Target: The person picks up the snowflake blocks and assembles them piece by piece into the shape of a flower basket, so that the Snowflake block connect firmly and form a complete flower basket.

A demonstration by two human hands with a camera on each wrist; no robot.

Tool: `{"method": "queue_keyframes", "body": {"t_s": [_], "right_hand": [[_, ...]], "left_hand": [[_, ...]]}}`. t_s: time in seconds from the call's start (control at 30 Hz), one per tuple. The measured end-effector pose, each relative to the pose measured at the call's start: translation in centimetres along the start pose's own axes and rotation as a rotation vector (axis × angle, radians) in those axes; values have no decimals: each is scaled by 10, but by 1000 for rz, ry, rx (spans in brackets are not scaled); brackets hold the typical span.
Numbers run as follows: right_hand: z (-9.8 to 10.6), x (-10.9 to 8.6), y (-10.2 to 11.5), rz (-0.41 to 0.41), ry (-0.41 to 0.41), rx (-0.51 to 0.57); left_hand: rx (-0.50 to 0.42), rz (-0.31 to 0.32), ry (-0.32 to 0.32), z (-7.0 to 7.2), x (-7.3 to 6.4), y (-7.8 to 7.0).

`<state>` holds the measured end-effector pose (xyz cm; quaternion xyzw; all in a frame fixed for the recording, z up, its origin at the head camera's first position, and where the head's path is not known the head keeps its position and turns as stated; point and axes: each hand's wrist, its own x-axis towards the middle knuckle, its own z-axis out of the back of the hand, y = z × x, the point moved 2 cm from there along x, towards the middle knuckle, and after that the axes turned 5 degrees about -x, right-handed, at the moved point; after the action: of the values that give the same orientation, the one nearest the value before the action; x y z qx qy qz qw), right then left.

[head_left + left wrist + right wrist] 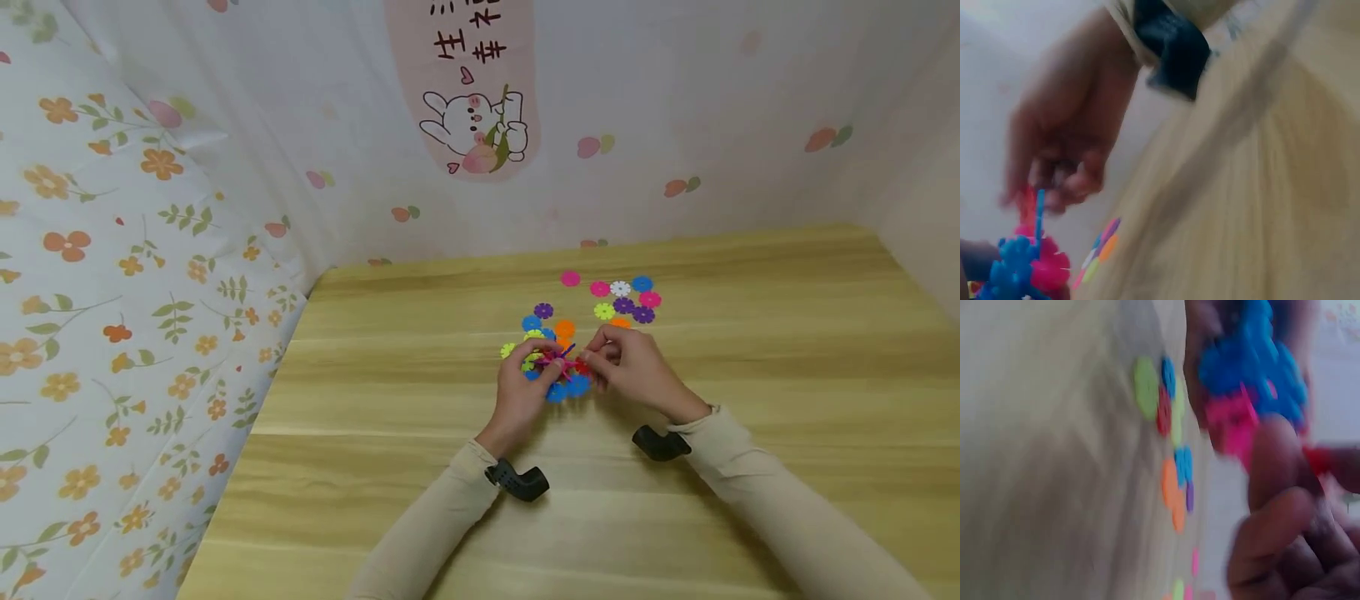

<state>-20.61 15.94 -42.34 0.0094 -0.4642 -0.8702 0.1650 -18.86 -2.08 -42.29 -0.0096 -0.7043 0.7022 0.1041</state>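
Observation:
My left hand (522,385) holds a cluster of interlocked notched plastic discs (555,363) above the wooden table. Blue and pink discs make up most of this cluster in both wrist views, jutting out at different angles. From the right side, my right hand (636,372) pinches a red disc (1317,460) between thumb and forefinger. That red disc is right at the cluster's edge; in the left wrist view it overlaps a pink disc. Fingers hide part of the red disc, and motion blurs both wrist views.
Loose discs lie around and beyond my hands: a purple one (543,310), an orange one (564,328), and several blue and yellow-green ones. Farther back right is another group with a white disc (620,288). A patterned cloth (637,100) hangs behind the table (360,433).

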Motion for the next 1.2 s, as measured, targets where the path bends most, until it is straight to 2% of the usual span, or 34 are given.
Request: {"method": "queue_keyframes", "body": {"t_s": [0.07,0.17,0.23,0.27,0.33,0.43,0.6,0.67,0.8,0.9,1.03,1.1,1.2], "right_hand": [[8,4,-9,18,26,-109],[26,15,-22,19,-18,-418],[37,23,-32,-13,-52,-608],[42,27,-37,-37,-50,-670],[47,33,-46,-90,-23,-722],[47,39,-55,-129,21,-721],[45,43,-59,-61,-16,-730],[47,43,-59,-40,-47,-731],[55,38,-61,-78,-52,-707],[61,33,-63,-99,14,-652],[66,27,-62,-74,125,-564],[67,26,-60,-78,156,-539],[67,25,-60,-93,163,-546]], "left_hand": [[25,13,13,5,2,9],[17,43,17,12,6,23],[6,40,29,14,8,31],[-2,41,40,14,9,32],[-17,47,65,12,9,35],[-39,83,98,9,7,38],[-85,118,111,7,6,36],[-100,113,111,8,7,32],[-105,120,117,7,5,16],[-119,128,109,6,4,14],[-122,127,104,6,7,30],[-109,125,107,7,9,35],[-95,130,120,7,9,35]]}}
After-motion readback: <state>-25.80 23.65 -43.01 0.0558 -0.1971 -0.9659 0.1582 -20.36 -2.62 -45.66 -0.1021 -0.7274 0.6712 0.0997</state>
